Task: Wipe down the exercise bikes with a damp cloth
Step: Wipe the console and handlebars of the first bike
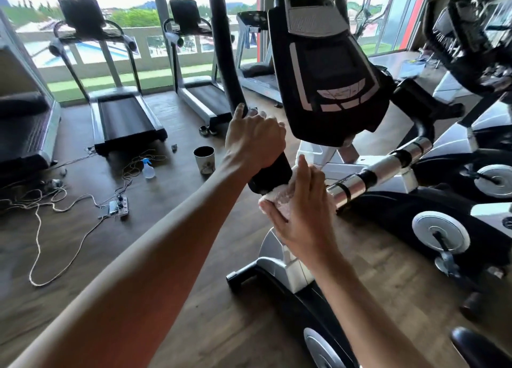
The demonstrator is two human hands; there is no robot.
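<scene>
Head view, left hand (256,139) gripping handlebar (270,173), right hand (300,209) wrapping cloth (285,201) below

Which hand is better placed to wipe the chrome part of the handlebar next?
Probably the right hand: it holds the white cloth against the bar, right beside the chrome section. The left hand grips the black foam grip, without cloth.
</scene>
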